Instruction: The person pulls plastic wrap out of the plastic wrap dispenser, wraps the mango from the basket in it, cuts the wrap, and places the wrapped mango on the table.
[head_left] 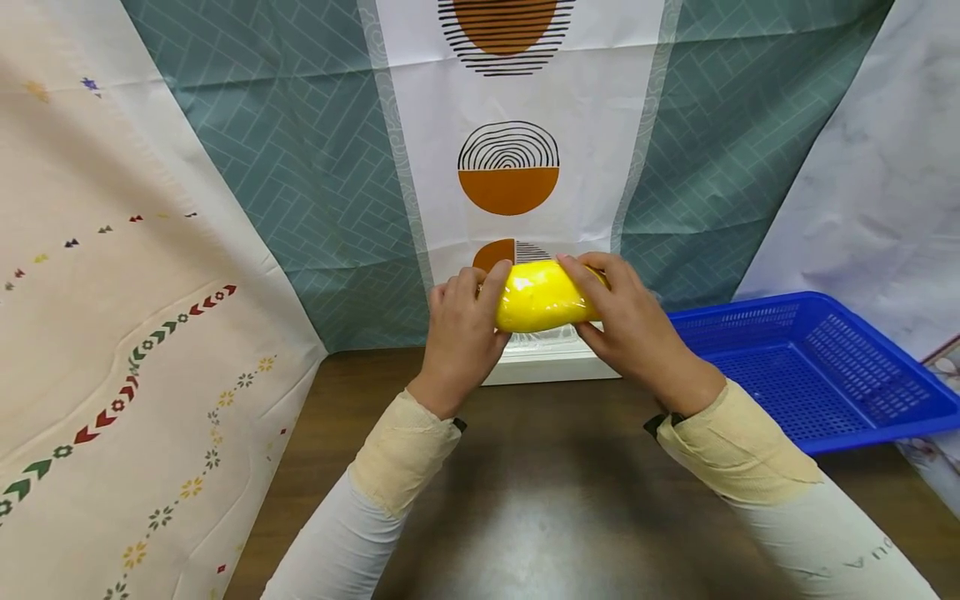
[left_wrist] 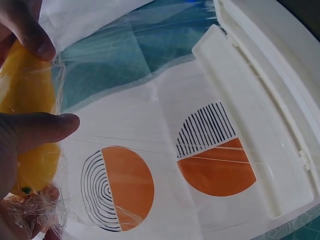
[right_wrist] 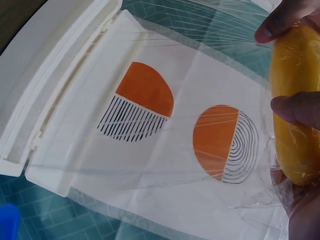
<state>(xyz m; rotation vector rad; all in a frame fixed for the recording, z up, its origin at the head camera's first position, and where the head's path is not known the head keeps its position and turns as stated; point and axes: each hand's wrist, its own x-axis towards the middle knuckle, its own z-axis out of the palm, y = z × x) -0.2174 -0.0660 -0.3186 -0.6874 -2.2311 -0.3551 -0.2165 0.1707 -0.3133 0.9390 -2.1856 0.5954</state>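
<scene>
While both hands hold it up above the far middle of the table, the yellow item (head_left: 542,296) reads as a smooth, rounded, elongated body, bright and glossy in head view, more orange in the wrist views. Small dark green spot at one end, per left wrist view. Clear film (left_wrist: 34,212) covers it, crumpled in a loose bunch at that same end. Film also runs out taut from it toward the white plastic box (head_left: 551,372), with fine stretch lines visible across it.

Left hand (head_left: 461,333) pinches the left end of the item between thumb and fingers; right hand (head_left: 633,329) does likewise at the right end. Both are narrowed around it. Sleeves are white, with tan cuffs (head_left: 405,450) at the wrists.

Table (head_left: 517,500) is dark brown wood grain, with a glare patch toward the near side. Box sits at the far edge, middle. Blue perforated basket (head_left: 885,434) on the right, partly behind the right forearm.

Far side: green herringbone cloth (head_left: 285,167) with a white centre panel (head_left: 592,125) printed with orange and black-line discs. Left: cream cloth (head_left: 165,417), floral motifs. Right: pale marbled sheet (head_left: 862,183).
</scene>
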